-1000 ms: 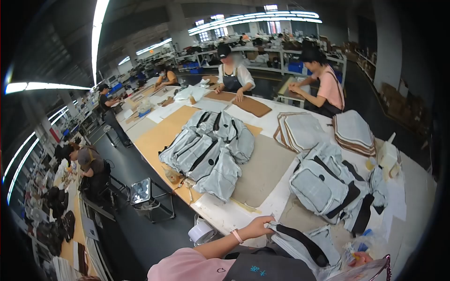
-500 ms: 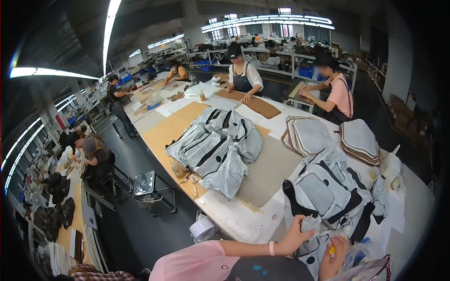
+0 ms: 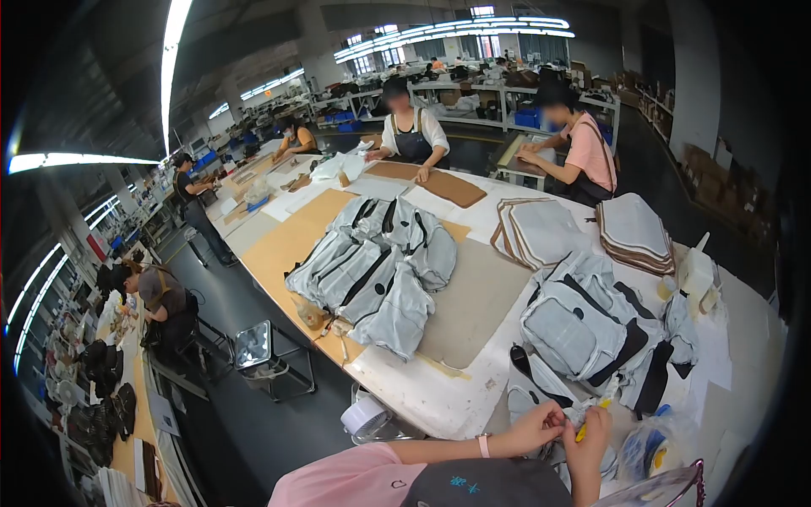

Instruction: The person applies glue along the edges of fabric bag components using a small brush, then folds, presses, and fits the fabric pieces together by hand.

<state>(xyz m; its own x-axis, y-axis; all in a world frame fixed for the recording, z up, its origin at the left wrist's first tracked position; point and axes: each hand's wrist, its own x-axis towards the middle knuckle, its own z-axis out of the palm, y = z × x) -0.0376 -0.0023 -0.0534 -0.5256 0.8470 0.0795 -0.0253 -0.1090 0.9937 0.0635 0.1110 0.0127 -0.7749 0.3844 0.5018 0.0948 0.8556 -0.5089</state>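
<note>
My right hand [image 3: 589, 444] is closed around a small yellow-handled tool [image 3: 581, 433]; its exact kind is too small to tell. Close beside it, my left hand [image 3: 538, 429] has thumb and fingers pinched together, and what they hold is too small to make out. Under and behind both hands lies light grey bag fabric [image 3: 525, 397] with black trim. A grey backpack-like piece [image 3: 574, 325] with black straps and a dark round patch rests just beyond, on the white table.
Grey bag pieces [image 3: 372, 279] are heaped mid-table. Stacked brown-edged panels [image 3: 635, 232] lie at the far right. A clear plastic bag [image 3: 655, 448] is near my right hand. A folding stool [image 3: 258, 346] stands left. Co-workers, one in a white top [image 3: 414, 135], work around the table.
My left hand has moved from the grey fabric toward my right hand, and its fingers have closed into a pinch. My right hand has risen slightly with the yellow-handled tool. The view has shifted.
</note>
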